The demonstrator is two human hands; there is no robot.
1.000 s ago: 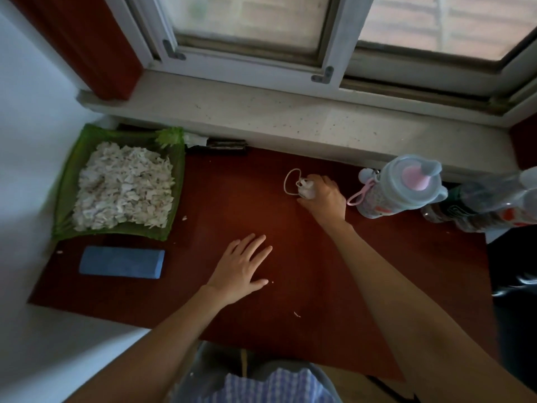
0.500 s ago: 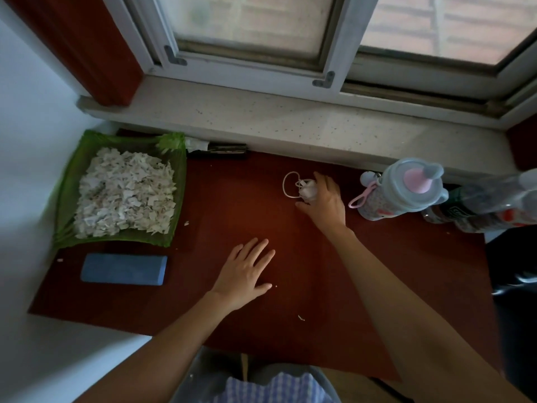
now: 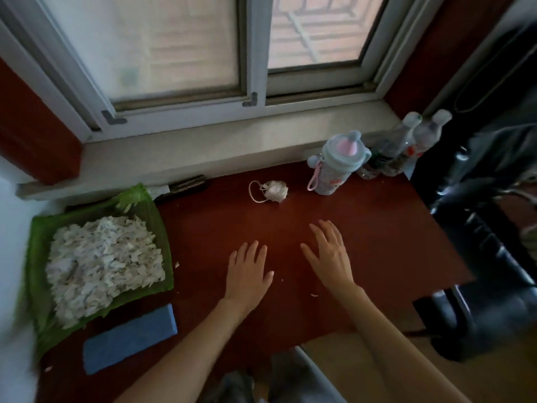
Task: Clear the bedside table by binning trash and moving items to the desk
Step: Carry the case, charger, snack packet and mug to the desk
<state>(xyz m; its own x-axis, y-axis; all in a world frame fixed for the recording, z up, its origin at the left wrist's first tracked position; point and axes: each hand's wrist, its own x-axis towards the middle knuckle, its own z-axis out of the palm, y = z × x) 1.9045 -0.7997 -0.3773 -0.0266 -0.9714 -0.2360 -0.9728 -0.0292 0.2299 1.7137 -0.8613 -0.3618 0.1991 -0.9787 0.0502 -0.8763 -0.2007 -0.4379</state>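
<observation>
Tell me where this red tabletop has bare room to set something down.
The widest bare patch lies on the table right of the right hand, below the baby bottle. A second lies between the green tray, the white cord bundle and the left hand. The left side and back right corner are crowded.

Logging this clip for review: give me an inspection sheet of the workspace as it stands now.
Surface: dark red tabletop, a few pale crumbs near the hands.
Job's things: small white bundle with a cord loop, lying free near the sill; pastel water bottle upright beside it.
Clutter: green tray heaped with white shreds; blue block in front of it; two clear bottles in the back right corner.
Grips: left hand and right hand both open, fingers spread, holding nothing.
Cables: only the bundle's cord loop.
Surroundings: window and stone sill behind; dark chair to the right.
</observation>
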